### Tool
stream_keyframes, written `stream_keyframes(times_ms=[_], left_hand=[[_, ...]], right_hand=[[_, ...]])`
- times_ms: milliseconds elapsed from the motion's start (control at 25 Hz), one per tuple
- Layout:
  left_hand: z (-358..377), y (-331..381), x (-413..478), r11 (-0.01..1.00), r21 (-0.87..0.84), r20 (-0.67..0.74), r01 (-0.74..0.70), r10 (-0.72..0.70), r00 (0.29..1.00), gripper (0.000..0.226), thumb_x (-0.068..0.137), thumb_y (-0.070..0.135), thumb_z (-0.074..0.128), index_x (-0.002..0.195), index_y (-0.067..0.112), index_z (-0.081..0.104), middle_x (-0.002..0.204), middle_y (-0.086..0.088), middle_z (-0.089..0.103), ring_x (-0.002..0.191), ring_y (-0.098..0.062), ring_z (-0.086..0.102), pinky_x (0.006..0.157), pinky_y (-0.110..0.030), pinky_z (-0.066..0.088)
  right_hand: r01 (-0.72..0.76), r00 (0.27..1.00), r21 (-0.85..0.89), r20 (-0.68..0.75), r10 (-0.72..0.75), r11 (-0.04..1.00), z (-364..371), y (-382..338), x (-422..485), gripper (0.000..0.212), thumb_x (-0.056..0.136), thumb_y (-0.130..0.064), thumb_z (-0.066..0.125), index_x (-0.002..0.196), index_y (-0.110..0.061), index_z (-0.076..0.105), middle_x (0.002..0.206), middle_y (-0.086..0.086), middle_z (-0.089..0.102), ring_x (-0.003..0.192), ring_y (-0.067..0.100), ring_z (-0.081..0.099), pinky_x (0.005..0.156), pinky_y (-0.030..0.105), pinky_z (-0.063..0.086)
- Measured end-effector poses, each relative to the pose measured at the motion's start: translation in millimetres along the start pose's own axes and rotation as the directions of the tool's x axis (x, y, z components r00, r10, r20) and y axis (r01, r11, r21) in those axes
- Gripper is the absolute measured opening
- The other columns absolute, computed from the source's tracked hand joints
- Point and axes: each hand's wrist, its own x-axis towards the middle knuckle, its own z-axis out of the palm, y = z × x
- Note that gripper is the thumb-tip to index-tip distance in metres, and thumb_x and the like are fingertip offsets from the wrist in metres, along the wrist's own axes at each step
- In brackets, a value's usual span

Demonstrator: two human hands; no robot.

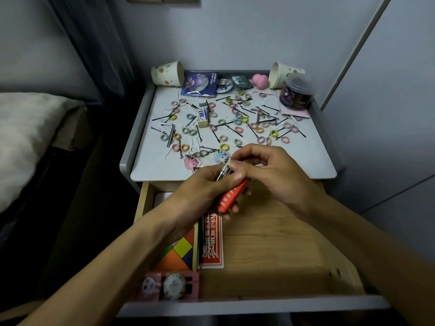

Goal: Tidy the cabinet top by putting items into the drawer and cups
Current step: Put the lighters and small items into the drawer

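Left hand [202, 184]: fingers curled round an orange tube [231, 196], which it holds slanted above the far end of the open drawer [270, 243].
Right hand [270, 168]: thumb and forefinger pinch the metal fitting [223, 171] at the far end of the tube; the other fingers are loosely curled and hold nothing.
Task item location: the tube is in the air, clear of both the drawer floor and the cabinet top [294, 161].
Drawer contents: a red card [213, 241], a coloured tile puzzle [181, 252] and a watch [174, 285], all along the left side. The right side is bare wood.
Cabinet top: hair ties [224, 147] and bobby pins [162, 118] lie scattered. Keyring charms [207, 156] lie at the near edge, just beyond the hands.
Cups: left cup [167, 73] and right cup [283, 75] both lie on their sides at the far edge.
Hazard 1: the fitting could catch the charm chain close by and drag the charms off the near edge.
Hazard 2: releasing from this height could make the tube bounce or roll, probably onto the watch.
Hazard 3: small items loaded into a tipped cup would likely spill out; stand the cups upright first.
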Motion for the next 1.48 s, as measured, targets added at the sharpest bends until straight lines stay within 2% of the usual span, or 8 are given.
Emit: stream_keyframes(times_ms=[120,280,440,680,880,1040,1320,1480], left_hand=[[1,0,1,0.998,0.069,-0.008,0.005,-0.004,1.000,0.030,0.092,0.026,0.057,0.114,0.006,0.062,0.092,-0.008,0.072,0.070,-0.016,0.063,0.058,-0.018,0.052],[-7,-3,0,0.988,0.146,-0.053,0.055,-0.048,0.997,0.013,0.091,0.026,0.061,0.096,0.014,0.063,0.092,-0.010,0.071,0.070,-0.015,0.064,0.060,-0.021,0.054],[-14,-12,-2,0.976,0.192,-0.198,0.099,-0.060,0.978,0.021,0.092,0.033,0.061,0.081,0.015,0.057,0.085,-0.007,0.069,0.071,-0.017,0.064,0.063,-0.028,0.053],[-35,-10,-22,0.997,0.069,-0.406,0.031,-0.001,0.914,0.029,0.095,0.033,0.059,0.099,0.005,0.060,0.098,-0.011,0.073,0.066,-0.018,0.063,0.060,-0.033,0.051],[-35,-13,-26,0.999,0.031,-0.476,-0.022,0.034,0.879,0.023,0.096,0.033,0.059,0.092,0.010,0.059,0.085,-0.006,0.072,0.062,-0.017,0.060,0.051,-0.026,0.046],[-34,-19,-23,0.998,0.057,-0.479,-0.005,0.032,0.877,0.022,0.096,0.036,0.059,0.085,0.017,0.057,0.087,0.000,0.074,0.067,-0.020,0.061,0.053,-0.027,0.046],[-45,-13,-23,0.992,0.124,-0.536,-0.034,0.096,0.839,0.026,0.096,0.033,0.060,0.090,0.008,0.058,0.093,-0.013,0.071,0.064,-0.020,0.065,0.061,-0.035,0.051],[-46,-13,-23,0.996,0.087,-0.526,-0.024,0.066,0.848,0.024,0.095,0.033,0.061,0.090,0.009,0.060,0.091,-0.014,0.073,0.064,-0.020,0.067,0.064,-0.036,0.051]], right_hand=[[-0.039,0.999,0.042,0.034,0.038,0.998,-1,3,1,0.007,0.088,-0.015,0.068,0.092,-0.010,0.068,0.080,0.002,0.066,0.074,0.011,0.062,0.066,0.025,0.054],[0.003,0.990,0.240,-0.138,0.031,0.971,-9,7,7,0.016,0.098,-0.019,0.053,0.106,-0.007,0.059,0.100,0.003,0.074,0.100,0.016,0.068,0.093,0.032,0.051],[-0.026,0.959,0.505,-0.232,0.165,0.863,-9,9,8,0.019,0.103,-0.021,0.043,0.112,-0.008,0.055,0.093,0.008,0.070,0.082,0.019,0.069,0.069,0.029,0.056],[-0.240,0.960,0.391,-0.039,0.277,0.889,20,27,-29,0.034,0.103,-0.032,0.040,0.117,-0.010,0.062,0.080,0.003,0.062,0.054,0.009,0.054,0.046,0.019,0.043],[-0.544,0.819,0.606,0.230,0.526,0.581,33,52,-46,0.042,0.100,-0.035,0.042,0.105,0.000,0.065,0.054,-0.002,0.042,0.037,0.004,0.032,0.034,0.017,0.024],[-0.622,0.748,0.627,0.298,0.593,0.469,35,72,-44,0.048,0.099,-0.035,0.041,0.118,0.004,0.061,0.064,0.002,0.050,0.046,0.008,0.041,0.040,0.019,0.034],[-0.697,0.715,0.342,0.258,0.650,0.631,42,98,-14,0.023,0.092,-0.005,0.055,0.113,0.001,0.062,0.090,0.011,0.067,0.085,0.020,0.062,0.075,0.030,0.047],[-0.674,0.736,0.103,0.001,0.677,0.732,46,100,4,0.022,0.086,-0.009,0.069,0.107,-0.002,0.063,0.091,0.010,0.070,0.078,0.015,0.066,0.060,0.021,0.050]])
